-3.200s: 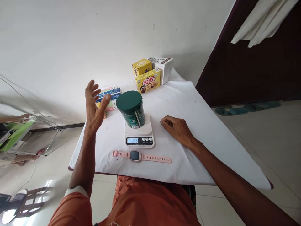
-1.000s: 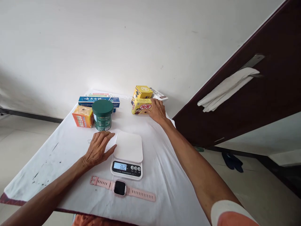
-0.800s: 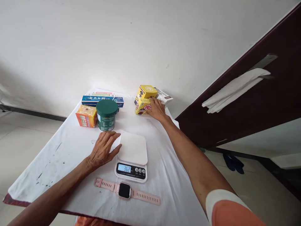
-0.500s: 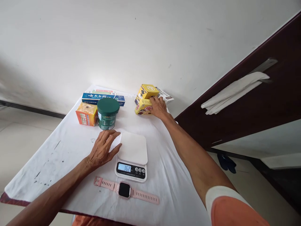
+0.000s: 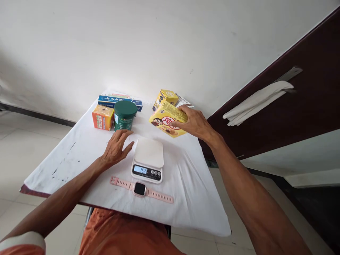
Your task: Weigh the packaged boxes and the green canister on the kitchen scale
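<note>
My right hand (image 5: 192,122) grips a yellow snack box (image 5: 168,120) by its right end, holding it tilted above the table. Just behind it stands another yellow box (image 5: 168,95) with "COME ON" printed on it. My left hand (image 5: 118,147) has its fingers apart and holds nothing, to the left of a white digital scale (image 5: 149,152). The scale's display (image 5: 140,170) reads 362, and its platform bears nothing. In front of the scale lies a pink-strapped smartwatch (image 5: 140,188). Behind my left hand stands a green tub (image 5: 125,115) with a dark green lid.
An orange-and-yellow wrapped pack (image 5: 102,117) stands left of the tub. A blue toothpaste box (image 5: 107,100) lies behind them. The table with a white cloth (image 5: 87,156) abuts the wall. At right, a white cloth (image 5: 257,101) hangs on a dark door's handle.
My right hand has lifted the lower yellow snack box and brought it nearer. The COME ON box now stands behind it. My left hand stays beside the scale, and the view has shifted.
</note>
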Demonstrator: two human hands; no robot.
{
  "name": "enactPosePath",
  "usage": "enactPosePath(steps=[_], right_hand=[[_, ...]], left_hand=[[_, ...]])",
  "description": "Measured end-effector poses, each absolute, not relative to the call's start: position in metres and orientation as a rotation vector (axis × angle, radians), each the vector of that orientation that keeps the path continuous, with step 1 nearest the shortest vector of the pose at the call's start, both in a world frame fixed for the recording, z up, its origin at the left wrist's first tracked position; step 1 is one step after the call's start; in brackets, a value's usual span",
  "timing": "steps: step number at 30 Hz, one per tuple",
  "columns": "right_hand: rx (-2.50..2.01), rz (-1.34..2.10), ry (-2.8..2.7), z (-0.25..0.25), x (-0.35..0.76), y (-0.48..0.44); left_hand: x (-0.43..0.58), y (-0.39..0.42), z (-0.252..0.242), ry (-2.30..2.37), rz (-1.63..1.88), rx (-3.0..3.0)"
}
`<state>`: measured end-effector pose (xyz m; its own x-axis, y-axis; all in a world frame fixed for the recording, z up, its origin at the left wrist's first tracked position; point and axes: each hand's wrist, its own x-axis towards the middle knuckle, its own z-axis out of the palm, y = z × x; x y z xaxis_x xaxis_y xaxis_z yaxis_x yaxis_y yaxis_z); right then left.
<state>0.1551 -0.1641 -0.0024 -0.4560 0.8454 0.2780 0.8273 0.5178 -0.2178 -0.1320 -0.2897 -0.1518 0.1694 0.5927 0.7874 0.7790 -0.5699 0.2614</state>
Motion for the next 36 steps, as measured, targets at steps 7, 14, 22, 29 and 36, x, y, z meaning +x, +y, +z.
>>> enactPosePath(steps=[7,14,22,29,36], right_hand=[[-1.227,0.288,-2.559,-0.019,0.137,-0.232],[-1.167,0.288,-2.650,-0.043,0.124,-0.234],[-1.129,0.281,-2.446,-0.017,0.144,-0.237],[-1.102,0.177,-2.413,-0.012,0.150,-0.243],[-1.180,0.254,-2.648,-0.045,0.129,-0.232]], left_hand=[[-0.138,-0.284,-0.158,-1.408,-1.521,-2.228],[-0.142,-0.281,-0.159,-1.474,-1.547,-2.229],[-0.140,-0.284,-0.154,-1.505,-1.541,-2.264],[-0.137,-0.290,-0.144,-1.483,-1.629,-2.260],[-0.093,-0.328,-0.138,-0.846,-1.223,-2.482]])
